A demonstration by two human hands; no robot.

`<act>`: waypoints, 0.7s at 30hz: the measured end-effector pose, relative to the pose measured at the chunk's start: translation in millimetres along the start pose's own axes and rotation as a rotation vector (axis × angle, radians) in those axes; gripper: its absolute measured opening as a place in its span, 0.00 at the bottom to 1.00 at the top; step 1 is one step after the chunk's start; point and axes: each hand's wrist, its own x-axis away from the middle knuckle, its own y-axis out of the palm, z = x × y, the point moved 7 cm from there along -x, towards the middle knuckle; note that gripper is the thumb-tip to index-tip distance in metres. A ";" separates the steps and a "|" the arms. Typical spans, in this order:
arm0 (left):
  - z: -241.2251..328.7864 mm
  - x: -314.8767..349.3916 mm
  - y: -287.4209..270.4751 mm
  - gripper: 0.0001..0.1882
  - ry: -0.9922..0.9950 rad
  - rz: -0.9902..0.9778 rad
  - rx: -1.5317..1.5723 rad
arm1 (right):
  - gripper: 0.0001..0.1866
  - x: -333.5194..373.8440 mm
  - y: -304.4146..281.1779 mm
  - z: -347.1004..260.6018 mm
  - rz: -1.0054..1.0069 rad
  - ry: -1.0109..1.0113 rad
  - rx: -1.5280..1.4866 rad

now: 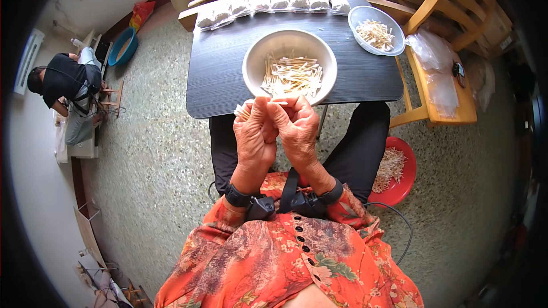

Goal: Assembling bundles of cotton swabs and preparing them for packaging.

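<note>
Both of my hands meet just in front of a grey-white bowl (251,68) of loose cotton swabs (294,77). Several swabs are gathered in my left hand (254,137), their white tips showing at its left side. My right hand (297,131) pinches at a swab (279,102) between the two hands, its fingertips touching those of my left. The palms and most of the curled fingers are hidden from above. A clear plastic bowl (355,31) with more swabs stands at the table's right corner.
Along the dark table's (217,80) far edge lies a row of filled clear bags (279,1). A wooden chair (456,111) at right carries plastic bags (436,65). On the floor sits a red basin (408,177) of swabs. A person (68,80) sits far left near a blue basin (130,51).
</note>
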 end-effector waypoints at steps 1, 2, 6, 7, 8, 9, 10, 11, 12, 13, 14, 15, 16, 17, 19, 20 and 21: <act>2.2 -0.5 0.3 0.11 0.000 0.020 0.011 | 0.08 -1.6 -0.1 2.9 0.009 0.004 -0.004; 1.4 -2.1 -1.4 0.11 -0.002 0.026 0.013 | 0.08 -3.3 -0.5 5.5 0.019 0.007 -0.008; 2.1 -6.8 -3.5 0.11 0.001 -0.015 0.055 | 0.07 -7.6 0.5 9.6 -0.015 0.014 0.035; 2.2 -7.1 -3.6 0.11 -0.009 -0.030 0.064 | 0.07 -8.2 1.2 9.7 -0.003 0.037 -0.016; 2.3 -8.2 -4.4 0.11 -0.013 -0.025 0.068 | 0.06 -9.3 2.1 9.8 0.009 0.059 -0.066; 3.4 -9.4 -2.3 0.11 -0.007 -0.058 0.083 | 0.06 -11.0 3.3 8.5 0.010 0.063 -0.061; 4.8 -9.6 -1.1 0.12 0.001 -0.089 0.098 | 0.06 -12.1 4.0 7.0 0.020 0.068 -0.035; 5.6 -9.9 -2.5 0.12 0.003 -0.084 0.103 | 0.05 -13.1 4.7 6.4 0.029 0.071 -0.010; 5.1 -10.2 -5.0 0.12 -0.017 -0.058 0.106 | 0.05 -12.9 6.5 6.4 0.024 0.073 -0.005; 4.1 -12.4 -6.2 0.13 -0.036 -0.039 0.111 | 0.05 -13.7 7.6 6.8 0.019 0.082 0.020; 4.2 -13.6 -7.0 0.13 -0.030 -0.043 0.117 | 0.05 -13.9 8.8 6.7 0.014 0.090 0.045; 3.8 -13.5 -11.2 0.12 -0.023 -0.015 0.109 | 0.04 -12.9 11.6 6.3 0.020 0.082 0.052; 4.1 -13.4 -14.7 0.12 -0.016 0.010 0.099 | 0.04 -12.8 11.7 7.4 0.014 0.073 0.053; 6.2 -12.6 -14.5 0.12 -0.025 -0.015 0.111 | 0.04 -12.6 11.5 11.7 -0.003 0.088 0.062; 8.6 -11.9 -16.1 0.11 -0.016 -0.036 0.111 | 0.04 -10.7 13.8 14.9 -0.037 0.134 0.045; 9.7 -11.9 -15.8 0.11 -0.015 -0.048 0.106 | 0.04 -11.3 14.8 14.6 -0.033 0.125 0.045; 10.6 -12.5 -16.6 0.11 -0.021 -0.026 0.114 | 0.04 -11.8 16.5 14.8 -0.041 0.110 0.066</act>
